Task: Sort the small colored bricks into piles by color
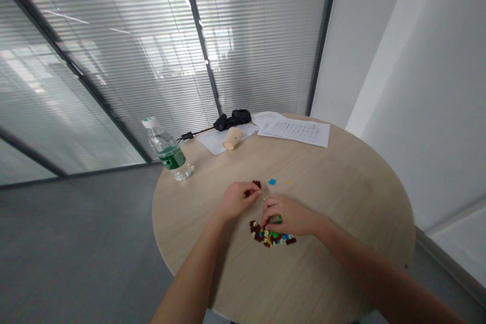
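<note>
Nearest on my feed, at the close edge of the round wooden table (341,223), two bare forearms reach in from the bottom of the view. Taking 12 o'clock as straight ahead, the left hand (236,201) sits at about 11 from the table's middle, its fingers drawn together in a pinch on a small dark red brick (247,193). The right hand (290,215) is closed, fingers curled over a green brick (279,219) that is partly hidden, and it sits directly above a pile of small plastic bricks (271,237) in red, yellow, blue and green. The pile lies just below the hands, near the table's middle. Just past the fingertips at 12 o'clock I can see a loose dark red brick (257,184), a blue piece (272,181) and a tiny yellow piece (287,181), all apart from each other.

Farther out at 10 o'clock stands a clear water bottle (167,149) with a green label. At 12, a paper cup (233,137) lies on its side on a sheet of paper (220,143). Printed papers (294,130) lie at 1 o'clock, and a black bundle (232,119) with a cable (193,133) sits at the far edge. Beyond the table, glass walls with blinds (114,61) rise over a grey floor (76,243).
</note>
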`<move>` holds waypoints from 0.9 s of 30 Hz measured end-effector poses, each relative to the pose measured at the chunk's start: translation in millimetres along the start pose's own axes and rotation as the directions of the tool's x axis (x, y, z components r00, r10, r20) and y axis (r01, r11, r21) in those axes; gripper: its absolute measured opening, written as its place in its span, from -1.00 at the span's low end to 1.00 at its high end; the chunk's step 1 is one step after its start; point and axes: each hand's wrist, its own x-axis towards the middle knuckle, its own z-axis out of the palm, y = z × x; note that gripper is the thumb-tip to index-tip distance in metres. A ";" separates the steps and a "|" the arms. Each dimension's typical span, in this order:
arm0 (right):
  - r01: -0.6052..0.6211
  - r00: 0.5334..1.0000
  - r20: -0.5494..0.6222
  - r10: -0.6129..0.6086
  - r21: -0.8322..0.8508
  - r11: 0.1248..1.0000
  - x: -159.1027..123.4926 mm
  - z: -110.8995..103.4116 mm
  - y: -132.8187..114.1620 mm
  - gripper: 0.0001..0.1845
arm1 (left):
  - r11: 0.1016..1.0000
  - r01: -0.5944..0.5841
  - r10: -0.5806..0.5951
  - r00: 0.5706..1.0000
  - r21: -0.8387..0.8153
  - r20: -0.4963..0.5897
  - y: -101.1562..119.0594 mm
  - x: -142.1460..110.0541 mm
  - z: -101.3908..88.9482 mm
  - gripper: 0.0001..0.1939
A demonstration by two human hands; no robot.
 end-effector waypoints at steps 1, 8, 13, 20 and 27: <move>0.000 1.000 0.000 0.000 0.003 1.000 0.2 -0.2 0.3 -0.91 | 1.000 0.003 -0.003 1.000 -0.008 0.001 -0.1 0.0 -0.1 -0.72; -0.074 0.990 -0.115 0.075 0.013 0.997 -0.1 -5.5 4.4 -0.93 | 0.983 0.035 -0.036 0.999 -0.179 -0.001 3.0 -0.3 -0.6 -0.74; -0.151 0.931 -0.332 0.150 0.024 0.988 -2.4 -14.2 6.8 -0.91 | 0.983 0.017 -0.007 0.998 -0.183 0.055 4.3 -0.2 3.7 -0.70; -0.153 0.893 -0.428 0.141 0.008 0.988 -1.1 -14.8 3.8 -0.90 | 0.989 -0.013 0.020 0.999 -0.149 0.045 4.9 1.7 10.6 -0.77; -0.148 0.875 -0.466 0.133 0.004 0.989 -0.2 -10.4 7.2 -0.87 | 0.989 0.002 0.000 1.000 -0.146 0.014 9.7 0.6 8.6 -0.84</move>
